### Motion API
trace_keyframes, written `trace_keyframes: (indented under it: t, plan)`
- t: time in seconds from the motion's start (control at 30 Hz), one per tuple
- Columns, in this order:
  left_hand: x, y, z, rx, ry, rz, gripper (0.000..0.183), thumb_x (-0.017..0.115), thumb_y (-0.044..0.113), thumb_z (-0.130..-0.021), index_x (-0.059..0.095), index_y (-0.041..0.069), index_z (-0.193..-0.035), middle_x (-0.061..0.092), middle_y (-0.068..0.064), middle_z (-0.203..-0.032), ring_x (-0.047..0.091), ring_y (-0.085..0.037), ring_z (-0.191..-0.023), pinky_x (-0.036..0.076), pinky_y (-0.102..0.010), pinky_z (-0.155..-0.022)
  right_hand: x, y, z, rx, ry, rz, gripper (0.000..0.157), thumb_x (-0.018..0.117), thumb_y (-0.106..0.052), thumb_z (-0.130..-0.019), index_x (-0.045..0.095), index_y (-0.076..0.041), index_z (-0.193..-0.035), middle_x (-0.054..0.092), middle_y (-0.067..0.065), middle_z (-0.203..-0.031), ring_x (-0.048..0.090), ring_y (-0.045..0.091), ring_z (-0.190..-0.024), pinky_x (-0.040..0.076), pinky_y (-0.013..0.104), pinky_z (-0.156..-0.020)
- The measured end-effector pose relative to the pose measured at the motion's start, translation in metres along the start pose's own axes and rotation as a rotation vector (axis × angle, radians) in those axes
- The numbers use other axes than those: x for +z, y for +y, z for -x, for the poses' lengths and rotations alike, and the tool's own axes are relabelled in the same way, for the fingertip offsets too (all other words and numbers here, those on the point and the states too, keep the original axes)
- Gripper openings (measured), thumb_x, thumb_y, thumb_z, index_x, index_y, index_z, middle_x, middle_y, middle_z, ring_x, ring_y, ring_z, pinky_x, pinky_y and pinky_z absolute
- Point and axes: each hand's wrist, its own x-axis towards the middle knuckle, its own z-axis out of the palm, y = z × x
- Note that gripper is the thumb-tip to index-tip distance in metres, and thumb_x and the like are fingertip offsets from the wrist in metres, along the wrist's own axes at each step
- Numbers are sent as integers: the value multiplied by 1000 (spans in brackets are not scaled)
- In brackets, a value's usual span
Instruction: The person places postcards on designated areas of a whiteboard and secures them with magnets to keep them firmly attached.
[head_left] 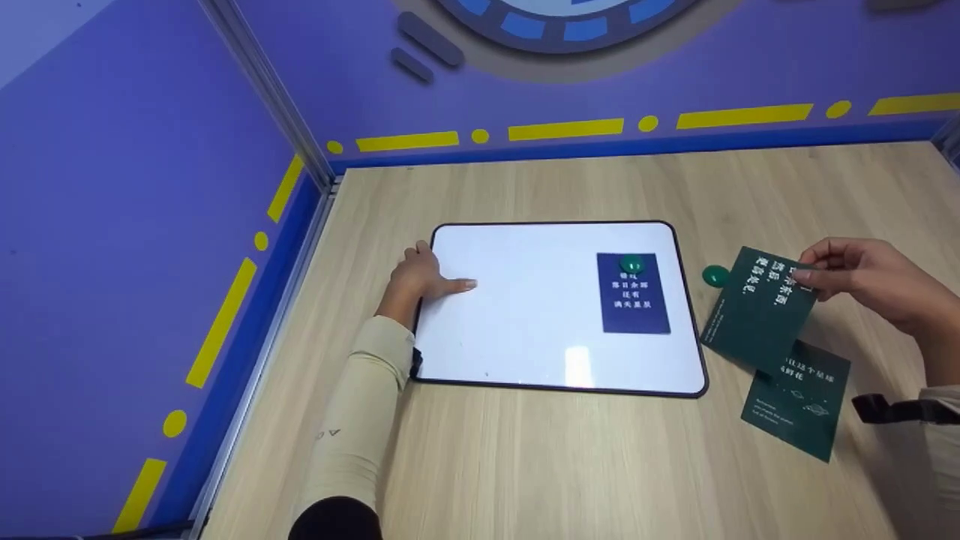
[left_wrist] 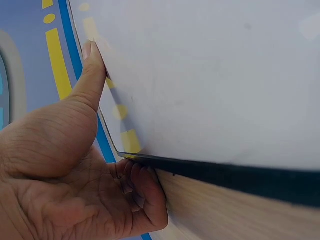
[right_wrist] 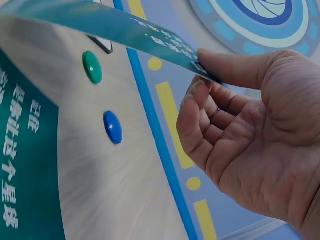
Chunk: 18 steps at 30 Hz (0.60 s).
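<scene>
A whiteboard [head_left: 517,322] with a black frame lies on the wooden table. My left hand [head_left: 420,274] grips its left edge, the thumb on the white surface and the other fingers curled at the rim, as the left wrist view shows. Between thumb and fingers, my right hand [head_left: 870,277] pinches the corner of a dark green card [head_left: 761,315] with white writing. The held card overlaps the board's right edge and a second green card [head_left: 806,420] on the table. On the board's right side, a green magnet [head_left: 632,264] sits over the top of a dark blue card [head_left: 635,319].
Another green magnet [head_left: 715,276] lies on the table right of the whiteboard. The right wrist view also shows a blue magnet [right_wrist: 113,127] near it. Blue-purple panels [head_left: 135,225] with yellow dashes border the table [head_left: 540,457] at the left and back.
</scene>
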Motion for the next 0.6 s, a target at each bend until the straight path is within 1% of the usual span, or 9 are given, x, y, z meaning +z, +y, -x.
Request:
trace_keyframes:
  t: [0.13,0.3,0.37,0.47,0.6]
  plan:
    - [1,0,-1,-5,-1,-1,131,80,70,-84,12,-3,-168,33,-30,-165,46,-44,-149,45,-53,-122,3,-7,-2,-42,29,-35,23,65,-22,-108,62,0,-116,69,-16,-86,64,9,-77,52,18,-72]
    - [1,0,-1,-4,4,7,129,80,70,-84,14,-3,-167,34,-29,-164,47,-44,-148,44,-54,-122,5,-19,-3,-73,96,-126,15,64,-19,-109,67,-4,-111,70,-15,-84,64,9,-75,52,20,-72]
    - [2,1,-1,-3,7,11,129,80,70,-84,14,-2,-167,35,-29,-163,47,-44,-147,45,-54,-122,7,-24,-4,-79,109,-162,15,62,-20,-110,68,-6,-111,71,-14,-85,64,10,-75,51,21,-73]
    - [2,1,-1,-4,8,8,128,80,71,-84,15,-2,-167,35,-29,-162,48,-43,-146,45,-53,-121,11,-31,-7,-90,95,-201,18,60,-21,-111,69,-6,-113,71,-14,-87,64,11,-78,51,22,-75]
    - [1,0,-1,-11,11,10,128,81,71,-83,15,-2,-167,35,-29,-162,47,-43,-147,45,-53,-122,23,-41,-14,-90,44,-240,23,59,-25,-111,70,-5,-115,71,-14,-89,64,12,-82,51,23,-77]
